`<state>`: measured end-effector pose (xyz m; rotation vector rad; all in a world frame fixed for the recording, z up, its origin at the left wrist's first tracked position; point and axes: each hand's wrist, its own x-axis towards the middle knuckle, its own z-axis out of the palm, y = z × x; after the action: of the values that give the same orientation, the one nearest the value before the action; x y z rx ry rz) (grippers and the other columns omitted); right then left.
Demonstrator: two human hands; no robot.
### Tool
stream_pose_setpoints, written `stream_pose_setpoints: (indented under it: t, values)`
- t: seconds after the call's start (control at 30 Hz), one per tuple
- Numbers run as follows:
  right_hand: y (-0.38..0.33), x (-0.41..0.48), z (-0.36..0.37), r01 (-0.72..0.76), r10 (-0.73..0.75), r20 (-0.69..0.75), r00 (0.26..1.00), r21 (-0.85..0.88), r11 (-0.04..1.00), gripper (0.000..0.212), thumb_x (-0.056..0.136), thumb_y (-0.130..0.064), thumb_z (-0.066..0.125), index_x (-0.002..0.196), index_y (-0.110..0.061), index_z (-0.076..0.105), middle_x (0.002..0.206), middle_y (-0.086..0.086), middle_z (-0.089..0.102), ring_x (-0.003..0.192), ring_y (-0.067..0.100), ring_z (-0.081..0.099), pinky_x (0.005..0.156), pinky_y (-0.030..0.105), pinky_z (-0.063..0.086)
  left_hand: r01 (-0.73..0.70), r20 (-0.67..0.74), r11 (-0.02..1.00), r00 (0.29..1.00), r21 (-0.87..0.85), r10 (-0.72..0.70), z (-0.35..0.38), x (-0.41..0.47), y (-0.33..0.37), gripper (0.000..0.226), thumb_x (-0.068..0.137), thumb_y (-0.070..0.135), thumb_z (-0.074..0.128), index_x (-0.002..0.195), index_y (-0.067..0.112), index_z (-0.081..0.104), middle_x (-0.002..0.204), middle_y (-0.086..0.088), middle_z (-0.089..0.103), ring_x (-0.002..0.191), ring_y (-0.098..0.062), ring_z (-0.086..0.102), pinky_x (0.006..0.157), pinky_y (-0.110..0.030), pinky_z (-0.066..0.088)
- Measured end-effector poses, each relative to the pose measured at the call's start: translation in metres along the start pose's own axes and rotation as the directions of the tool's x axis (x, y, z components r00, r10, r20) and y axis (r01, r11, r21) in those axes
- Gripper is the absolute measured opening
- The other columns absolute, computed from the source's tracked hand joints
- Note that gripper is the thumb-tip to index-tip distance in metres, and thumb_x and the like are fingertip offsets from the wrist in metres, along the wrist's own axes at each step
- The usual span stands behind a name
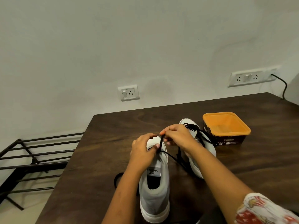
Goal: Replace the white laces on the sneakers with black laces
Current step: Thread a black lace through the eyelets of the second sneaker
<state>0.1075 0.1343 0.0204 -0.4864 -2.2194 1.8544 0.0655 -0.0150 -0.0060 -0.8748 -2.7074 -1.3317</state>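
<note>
Both hands pinching black lace (161, 143) over the near sneaker (154, 188)

Left hand (143, 151) and right hand (177, 135) hide the eyelets; tongue label unreadable.

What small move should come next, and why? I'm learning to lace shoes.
Probably pull the black lace through and snug. Both hands, left and right, pinch it above the front of the near sneaker, and a slack length trails toward the far sneaker, which already shows black lacing.
</note>
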Motion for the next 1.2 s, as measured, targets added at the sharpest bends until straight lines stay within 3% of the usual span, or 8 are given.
stream_pose_setpoints:
  t: [0.13, 0.23, 0.37, 0.6, 0.77, 0.93, 1.07, 1.2]
  values:
    - [-0.002, -0.002, 0.006, 0.045, -0.05, 0.043, 0.998, 0.109, 0.993, 0.031, 0.086, 0.006, 0.049, 0.078, -0.012, 0.072, 0.071, 0.005, 0.068, 0.068, 0.013, 0.063, 0.067, 0.023, 0.055, 0.102, 0.162, 0.943, 0.985, -0.318, -0.052, 0.003, -0.001, 0.01, 0.015, 0.094, 0.028, 0.056, 0.108, 0.031, 0.061, 0.092, 0.009, 0.07, 0.091, -0.008, 0.065, 0.08, -0.022, 0.051]
    - [-0.001, 0.0, 0.001, 0.075, -0.077, 0.038, 0.996, 0.047, 0.996, 0.023, 0.086, 0.001, 0.056, 0.08, -0.014, 0.073, 0.071, 0.0, 0.068, 0.069, 0.01, 0.063, 0.067, 0.022, 0.053, 0.069, 0.051, 0.969, 0.997, -0.235, -0.059, 0.003, 0.002, 0.002, 0.016, 0.094, 0.021, 0.056, 0.094, 0.033, 0.067, 0.08, 0.007, 0.072, 0.082, -0.007, 0.067, 0.075, -0.022, 0.051]
    - [0.003, -0.001, -0.001, 0.239, -0.246, 0.038, 0.969, -0.415, 0.878, 0.011, 0.081, -0.009, 0.067, 0.079, -0.02, 0.07, 0.094, -0.004, 0.06, 0.089, 0.009, 0.058, 0.076, 0.012, 0.044, 0.056, -0.001, 0.972, 0.998, -0.229, -0.058, -0.006, 0.006, -0.003, 0.015, 0.093, 0.017, 0.058, 0.093, 0.025, 0.072, 0.071, 0.01, 0.069, 0.07, 0.003, 0.063, 0.066, -0.008, 0.045]
    - [-0.004, -0.001, 0.024, 0.341, -0.28, 0.211, 0.937, -0.364, 0.867, 0.028, 0.086, -0.023, 0.068, 0.114, -0.028, 0.066, 0.103, -0.005, 0.062, 0.078, 0.001, 0.058, 0.072, 0.009, 0.045, -0.065, -0.094, 0.998, 0.993, -0.001, 0.064, -0.004, -0.001, -0.001, 0.037, 0.085, 0.007, 0.056, 0.113, 0.028, 0.045, 0.079, 0.008, 0.063, 0.069, -0.01, 0.059, 0.062, -0.027, 0.046]
    - [-0.007, 0.001, 0.023, 0.302, -0.206, 0.25, 0.946, -0.446, 0.843, 0.013, 0.089, -0.021, 0.066, 0.097, -0.016, 0.075, 0.082, -0.009, 0.065, 0.061, -0.016, 0.053, 0.059, 0.002, 0.037, -0.109, -0.078, 0.993, 0.991, 0.048, 0.113, -0.008, -0.003, -0.004, 0.045, 0.086, 0.008, 0.056, 0.108, 0.035, 0.029, 0.074, 0.001, 0.065, 0.058, -0.009, 0.056, 0.058, -0.029, 0.047]
    - [-0.003, 0.003, 0.018, 0.271, -0.171, 0.234, 0.957, -0.514, 0.814, 0.009, 0.089, -0.016, 0.066, 0.089, -0.011, 0.073, 0.069, -0.011, 0.06, 0.056, -0.009, 0.055, 0.052, 0.005, 0.037, -0.068, -0.151, 0.962, 0.982, 0.265, 0.111, -0.006, -0.005, -0.003, 0.076, 0.084, 0.023, 0.065, 0.143, 0.034, 0.018, 0.083, 0.007, 0.066, 0.072, -0.013, 0.063, 0.065, -0.031, 0.051]
    - [0.009, 0.01, 0.012, 0.236, -0.184, 0.148, 0.972, -0.608, 0.758, 0.015, 0.093, -0.024, 0.06, 0.08, -0.018, 0.065, 0.069, -0.009, 0.055, 0.061, 0.002, 0.048, 0.055, 0.014, 0.035, 0.102, -0.193, 0.966, 0.98, 0.238, -0.055, -0.014, -0.002, -0.004, 0.063, 0.08, 0.03, 0.071, 0.133, 0.031, 0.037, 0.094, 0.016, 0.061, 0.086, -0.012, 0.061, 0.069, -0.028, 0.046]
    - [0.019, 0.012, 0.011, 0.178, -0.12, 0.14, 0.983, -0.546, 0.819, 0.015, 0.097, -0.016, 0.051, 0.085, -0.02, 0.059, 0.069, -0.012, 0.06, 0.066, 0.004, 0.055, 0.054, 0.01, 0.037, 0.307, 0.01, 0.937, 0.95, 0.168, -0.313, -0.02, 0.001, -0.011, 0.036, 0.078, 0.047, 0.069, 0.107, 0.026, 0.061, 0.1, 0.01, 0.067, 0.099, -0.013, 0.062, 0.084, -0.028, 0.048]
